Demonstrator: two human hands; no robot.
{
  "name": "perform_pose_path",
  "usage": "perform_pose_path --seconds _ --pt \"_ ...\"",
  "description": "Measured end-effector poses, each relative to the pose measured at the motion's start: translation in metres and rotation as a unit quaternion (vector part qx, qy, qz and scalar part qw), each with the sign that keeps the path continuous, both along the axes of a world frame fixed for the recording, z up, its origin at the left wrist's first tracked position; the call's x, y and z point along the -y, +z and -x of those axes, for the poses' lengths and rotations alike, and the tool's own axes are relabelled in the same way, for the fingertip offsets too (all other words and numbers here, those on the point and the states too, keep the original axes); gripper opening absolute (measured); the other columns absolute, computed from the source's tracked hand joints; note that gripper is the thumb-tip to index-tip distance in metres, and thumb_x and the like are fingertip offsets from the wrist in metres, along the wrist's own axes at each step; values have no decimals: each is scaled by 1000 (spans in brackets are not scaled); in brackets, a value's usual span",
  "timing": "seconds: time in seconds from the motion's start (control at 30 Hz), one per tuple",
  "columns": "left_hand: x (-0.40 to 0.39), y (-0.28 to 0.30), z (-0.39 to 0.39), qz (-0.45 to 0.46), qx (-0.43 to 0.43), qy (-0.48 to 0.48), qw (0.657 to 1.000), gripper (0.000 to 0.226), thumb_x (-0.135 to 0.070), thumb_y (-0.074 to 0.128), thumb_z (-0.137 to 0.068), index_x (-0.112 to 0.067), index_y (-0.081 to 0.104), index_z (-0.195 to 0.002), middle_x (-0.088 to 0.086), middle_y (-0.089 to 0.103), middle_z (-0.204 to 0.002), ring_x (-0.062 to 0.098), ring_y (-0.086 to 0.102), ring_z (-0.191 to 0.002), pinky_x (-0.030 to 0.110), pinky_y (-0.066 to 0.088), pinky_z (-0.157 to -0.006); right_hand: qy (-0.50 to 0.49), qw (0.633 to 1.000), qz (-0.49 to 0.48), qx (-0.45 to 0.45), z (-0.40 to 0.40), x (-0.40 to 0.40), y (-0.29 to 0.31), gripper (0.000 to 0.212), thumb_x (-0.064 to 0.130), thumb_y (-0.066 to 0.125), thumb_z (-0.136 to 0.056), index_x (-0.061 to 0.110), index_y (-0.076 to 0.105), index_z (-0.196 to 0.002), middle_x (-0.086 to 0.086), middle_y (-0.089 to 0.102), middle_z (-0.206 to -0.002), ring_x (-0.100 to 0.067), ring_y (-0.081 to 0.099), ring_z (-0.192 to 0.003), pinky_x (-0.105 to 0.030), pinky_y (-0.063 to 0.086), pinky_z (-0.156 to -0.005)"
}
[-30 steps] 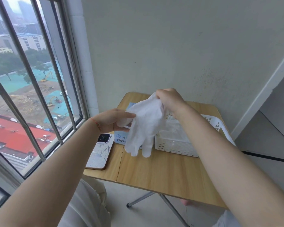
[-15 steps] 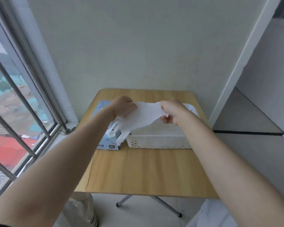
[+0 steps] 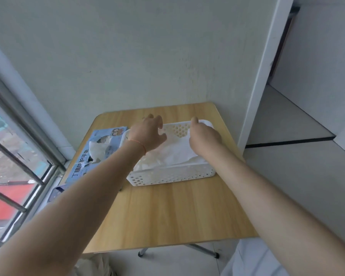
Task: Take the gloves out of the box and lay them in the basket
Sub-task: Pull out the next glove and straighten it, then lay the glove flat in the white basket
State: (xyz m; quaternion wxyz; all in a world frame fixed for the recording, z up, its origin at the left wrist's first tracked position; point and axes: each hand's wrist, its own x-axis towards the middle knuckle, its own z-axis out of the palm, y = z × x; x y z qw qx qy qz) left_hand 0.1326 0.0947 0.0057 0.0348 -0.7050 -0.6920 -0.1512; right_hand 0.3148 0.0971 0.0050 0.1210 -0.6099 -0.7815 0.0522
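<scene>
A white perforated basket (image 3: 171,177) stands on the wooden table (image 3: 167,216) near the wall. White gloves (image 3: 175,155) lie inside it. My left hand (image 3: 149,134) hovers over the basket's left part with fingers spread and relaxed, holding nothing. Over the right part, my right hand (image 3: 204,136) has its fingers curled down and pinches the edge of the top glove. The blue glove box (image 3: 81,170) lies left of the basket, touching it, and a white glove (image 3: 97,151) sticks up out of its opening.
The table's back edge meets a pale wall. A barred window (image 3: 18,156) runs along the left, close to the box. A white door frame (image 3: 267,66) and open floor lie to the right. Bare tabletop stretches in front of the basket.
Both hands carried the stretched glove from above the box over to the basket and lowered it in. My left hand let go and opened. The camera view swung right and down.
</scene>
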Motion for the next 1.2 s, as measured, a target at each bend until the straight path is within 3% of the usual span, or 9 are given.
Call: perform_pose_path --seconds 0.07,0.2,0.3,0.4,0.5,0.63,0.73,0.93,1.2 --pt "4 6 -5 8 5 -38 999 27 -40 68 -83 -25 57 -103 -3 54 -99 20 57 -88 30 40 -68 12 999 -20 41 -1 1 -1 50 -4 46 -90 2 30 -137 -11 59 -102 -23 49 -67 -27 25 -43" --pt "14 18 -6 237 -16 -48 970 52 -60 76 -70 -33 54 -110 -8 56 -95 15 58 -85 30 46 -70 11 995 -12 98 2 7 0 50 -1 52 -87 5 35 -134 -13 53 -120 -27 60 -89 -31 33 -52" --pt "22 14 0 328 -3 -50 943 62 -62 75 -71 -35 50 -121 -4 62 -99 16 61 -75 32 55 -73 -6 993 -6 118 9 10 6 51 0 57 -85 5 39 -132 -17 42 -129 -23 56 -78 -31 35 -55" --pt "29 18 18 178 77 -32 981 37 -50 68 -84 -33 59 -115 -5 55 -92 16 57 -81 29 48 -76 15 995 -21 99 25 10 16 42 -6 53 -84 4 45 -124 -17 42 -126 -18 38 -54 -29 26 -43" --pt "41 27 48 49 155 11 987 3 -30 61 -89 -32 64 -89 -3 57 -76 12 54 -60 23 41 -58 62 993 -40 88 54 14 25 37 -7 50 -85 4 48 -120 -15 44 -120 -26 47 -62 -29 27 -45" --pt "61 28 108 -6 112 126 986 13 -33 61 -87 -28 66 -98 1 56 -104 22 58 -86 30 47 -74 149 987 -52 24 110 24 25 17 2 44 -93 10 53 -105 -11 50 -109 -32 58 -86 -34 35 -61" --pt "78 24 142 90 98 153 979 35 -44 66 -85 -24 60 -113 1 48 -110 22 54 -96 34 47 -89 187 981 -58 -8 148 32 20 10 5 42 -94 13 49 -93 -8 51 -102 -30 56 -83 -33 35 -61" --pt "92 21 170 1 181 142 973 7 -29 62 -90 -25 65 -86 1 64 -93 21 59 -83 27 46 -70 219 974 -8 -62 187 37 19 19 16 46 -96 13 57 -111 -4 51 -111 -24 53 -100 -35 45 -76" --pt "90 32 171 -144 250 90 953 6 -24 69 -88 -20 74 -89 -1 64 -92 9 57 -75 21 42 -70 161 909 137 -360 200 31 30 52 38 67 -87 23 43 -132 -2 51 -111 -16 55 -94 -23 40 -66"
